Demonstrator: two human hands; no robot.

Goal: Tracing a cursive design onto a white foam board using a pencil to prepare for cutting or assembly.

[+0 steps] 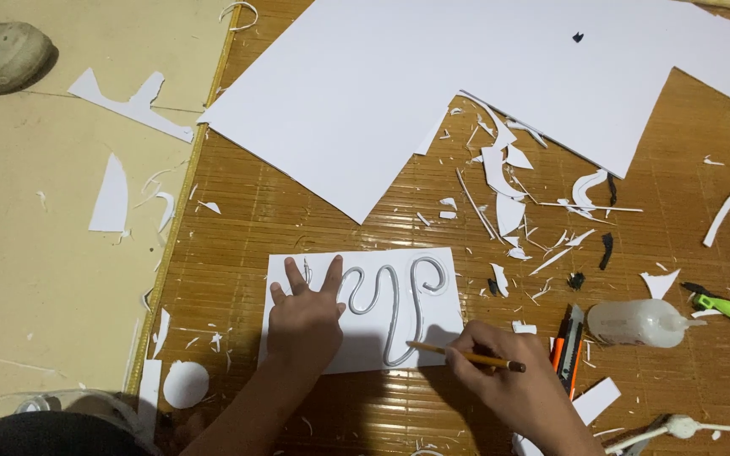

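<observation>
Left hand (304,317) lies flat, fingers spread, pressing down a small white sheet (365,308) on a bamboo mat (297,211). Right hand (513,384) pinches a pencil (466,357), its tip touching a looping grey outline (394,312) on that sheet. A glue bottle (640,323) and utility knife (569,342) lie just right.

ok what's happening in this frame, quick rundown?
A person is working on a woven mat on the floor. The left hand presses flat on a small white sheet bearing looping raised grey lines. The right hand holds a pencil, tip at the lower end of a loop. A large cut white board lies above, paper scraps scattered around. A utility knife and glue bottle lie to the right.
</observation>
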